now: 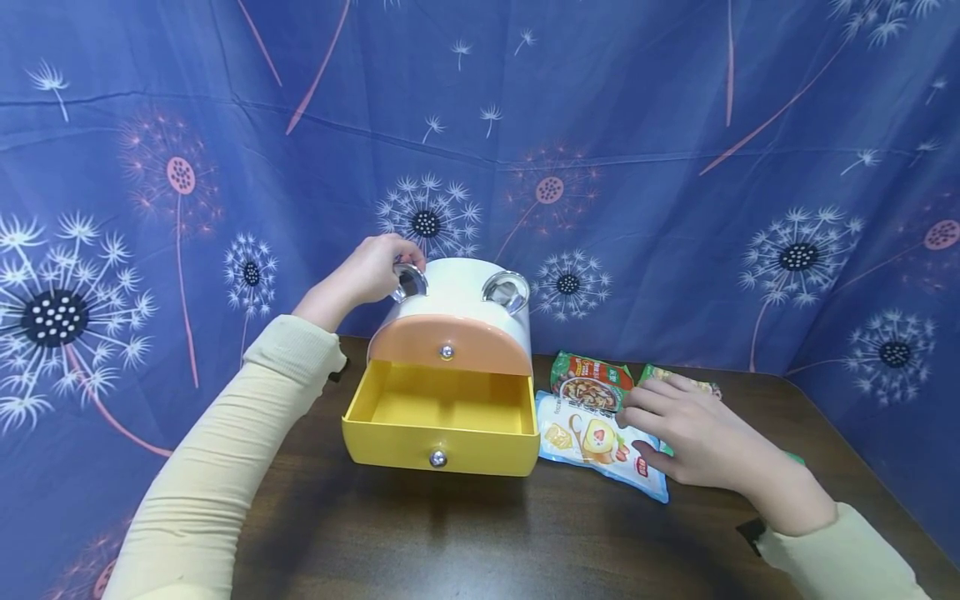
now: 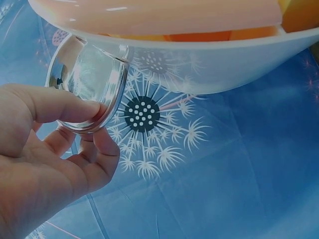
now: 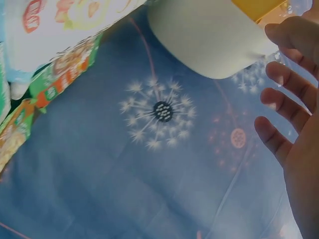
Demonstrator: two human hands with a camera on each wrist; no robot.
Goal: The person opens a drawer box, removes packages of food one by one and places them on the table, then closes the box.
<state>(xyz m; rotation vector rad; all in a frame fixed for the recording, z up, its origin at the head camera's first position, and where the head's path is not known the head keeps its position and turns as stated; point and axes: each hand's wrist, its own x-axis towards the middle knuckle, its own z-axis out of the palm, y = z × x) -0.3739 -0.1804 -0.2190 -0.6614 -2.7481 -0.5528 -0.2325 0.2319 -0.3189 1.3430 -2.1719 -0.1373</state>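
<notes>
A small white drawer cabinet (image 1: 457,283) with a rounded top stands on the table. Its yellow lower drawer (image 1: 375,446) is pulled out and bare inside; the peach upper drawer (image 1: 405,337) sits flush. My left hand (image 1: 378,268) pinches the silver, ear-like piece (image 2: 92,74) on the cabinet's left top between thumb and fingers. A matching silver piece (image 1: 507,291) is on the right. My right hand (image 1: 693,433), fingers spread and slightly bent, is over the packets at the right, nearest a white-and-blue food packet (image 1: 581,433). In the right wrist view that hand holds nothing.
Behind the white-and-blue packet lie a red-and-green packet (image 1: 588,375) and another green packet (image 1: 705,386), partly hidden by my right hand. A blue dandelion-print cloth (image 1: 645,100) hangs behind the brown wooden table (image 1: 360,533).
</notes>
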